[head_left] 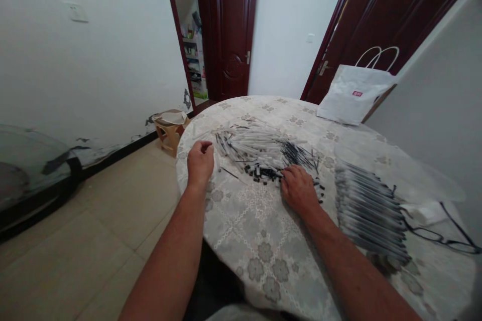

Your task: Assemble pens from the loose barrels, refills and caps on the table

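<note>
On the patterned tablecloth lies a loose pile of white pen barrels, with thin black refills heaped at its right end. Small black pen caps are scattered along the pile's near side. My left hand is at the pile's left edge, its thumb and fingers curled together; anything between them is too small to make out. My right hand reaches down among the caps with its fingers bent and close together. Its fingertips touch the caps, and what they pinch is hidden.
A stack of finished-looking pens in clear wrapping lies to the right, beside eyeglasses. A white paper bag stands at the table's far right. Left of the round table is a wooden stool; a fan stands further left.
</note>
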`<control>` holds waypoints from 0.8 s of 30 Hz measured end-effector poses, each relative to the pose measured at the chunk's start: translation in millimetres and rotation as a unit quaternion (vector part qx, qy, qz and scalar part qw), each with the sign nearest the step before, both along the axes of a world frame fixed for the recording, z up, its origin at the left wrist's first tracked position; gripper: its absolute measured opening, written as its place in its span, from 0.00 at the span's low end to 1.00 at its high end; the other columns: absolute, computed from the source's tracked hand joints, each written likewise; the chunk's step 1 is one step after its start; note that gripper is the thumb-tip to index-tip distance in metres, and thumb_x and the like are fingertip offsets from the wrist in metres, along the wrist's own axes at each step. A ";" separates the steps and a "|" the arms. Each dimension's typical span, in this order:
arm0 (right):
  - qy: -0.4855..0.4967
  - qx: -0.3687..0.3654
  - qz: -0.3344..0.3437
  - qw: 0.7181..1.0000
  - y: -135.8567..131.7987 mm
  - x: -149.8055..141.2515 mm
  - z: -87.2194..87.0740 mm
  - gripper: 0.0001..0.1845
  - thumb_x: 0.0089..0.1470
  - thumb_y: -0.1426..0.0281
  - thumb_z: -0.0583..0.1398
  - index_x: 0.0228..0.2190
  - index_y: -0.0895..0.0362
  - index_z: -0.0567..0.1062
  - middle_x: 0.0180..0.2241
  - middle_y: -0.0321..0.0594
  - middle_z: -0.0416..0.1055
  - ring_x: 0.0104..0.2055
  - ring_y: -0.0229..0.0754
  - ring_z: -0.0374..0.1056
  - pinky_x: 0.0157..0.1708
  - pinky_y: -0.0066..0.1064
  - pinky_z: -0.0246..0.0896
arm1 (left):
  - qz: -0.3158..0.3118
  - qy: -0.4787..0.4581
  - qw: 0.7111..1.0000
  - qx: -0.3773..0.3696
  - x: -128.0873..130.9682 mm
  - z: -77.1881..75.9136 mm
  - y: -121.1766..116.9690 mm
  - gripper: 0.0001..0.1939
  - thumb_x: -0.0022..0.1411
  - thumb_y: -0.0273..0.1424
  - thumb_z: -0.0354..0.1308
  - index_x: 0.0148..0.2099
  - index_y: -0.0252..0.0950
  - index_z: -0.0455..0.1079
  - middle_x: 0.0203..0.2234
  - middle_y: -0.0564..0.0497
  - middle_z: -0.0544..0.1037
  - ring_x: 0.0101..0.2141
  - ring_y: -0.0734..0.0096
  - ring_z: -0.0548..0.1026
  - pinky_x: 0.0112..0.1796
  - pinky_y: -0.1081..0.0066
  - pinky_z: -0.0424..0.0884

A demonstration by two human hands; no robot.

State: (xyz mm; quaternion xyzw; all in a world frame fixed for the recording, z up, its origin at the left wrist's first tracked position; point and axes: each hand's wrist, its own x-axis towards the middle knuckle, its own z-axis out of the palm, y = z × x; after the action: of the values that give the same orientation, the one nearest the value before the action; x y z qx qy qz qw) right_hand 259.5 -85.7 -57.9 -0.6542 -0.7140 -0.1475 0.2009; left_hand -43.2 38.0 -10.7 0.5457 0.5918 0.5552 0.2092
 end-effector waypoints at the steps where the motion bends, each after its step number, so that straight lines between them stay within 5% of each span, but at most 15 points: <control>1: -0.001 0.005 0.005 1.000 -0.2 -0.2 0.0 0.15 0.63 0.70 0.57 0.48 0.58 0.78 0.51 0.50 0.74 0.61 0.54 0.59 0.61 0.44 0.52 | -0.006 0.063 0.998 -0.008 -11.5 -1.1 -1.4 0.11 0.60 0.34 0.58 0.43 0.36 0.75 0.37 0.47 0.81 0.37 0.65 0.78 0.40 0.68 0.72; 5: -0.006 0.017 0.019 1.000 -0.4 -3.8 -1.5 0.14 0.63 0.70 0.57 0.48 0.58 0.78 0.50 0.50 0.74 0.60 0.54 0.60 0.60 0.44 0.52 | -0.013 0.239 0.967 -0.089 -33.9 -9.6 -7.4 0.12 0.62 0.34 0.58 0.46 0.36 0.75 0.40 0.44 0.83 0.41 0.61 0.79 0.44 0.66 0.70; 12: -0.018 0.025 0.018 0.999 -2.9 -6.8 2.3 0.14 0.62 0.71 0.57 0.46 0.58 0.78 0.49 0.49 0.74 0.58 0.54 0.61 0.58 0.43 0.53 | -0.015 0.412 0.886 -0.212 -1.1 -14.2 -4.8 0.23 0.66 0.46 0.54 0.53 0.34 0.73 0.46 0.35 0.81 0.49 0.49 0.79 0.45 0.61 0.71; 16: -0.014 0.021 -0.017 1.000 -4.1 0.4 5.3 0.12 0.62 0.70 0.57 0.45 0.58 0.78 0.48 0.50 0.74 0.54 0.53 0.63 0.55 0.42 0.55 | -0.025 0.429 0.863 -0.267 8.6 -12.7 5.2 0.23 0.64 0.44 0.55 0.51 0.32 0.76 0.48 0.30 0.80 0.49 0.43 0.79 0.44 0.58 0.73; 24: -0.026 -0.010 -0.039 0.999 -4.7 1.4 8.4 0.11 0.63 0.70 0.58 0.43 0.58 0.78 0.46 0.49 0.74 0.53 0.53 0.63 0.53 0.40 0.55 | -0.066 0.388 0.871 -0.294 16.0 -9.8 5.6 0.18 0.57 0.36 0.60 0.47 0.31 0.79 0.47 0.28 0.80 0.48 0.42 0.80 0.44 0.59 0.73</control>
State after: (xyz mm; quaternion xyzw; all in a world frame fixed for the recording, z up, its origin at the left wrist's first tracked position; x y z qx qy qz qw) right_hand 260.8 -90.4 -49.5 -0.6798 -0.6942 -0.1653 0.1695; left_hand -27.3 43.6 -20.5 0.6686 0.7235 0.0840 0.1498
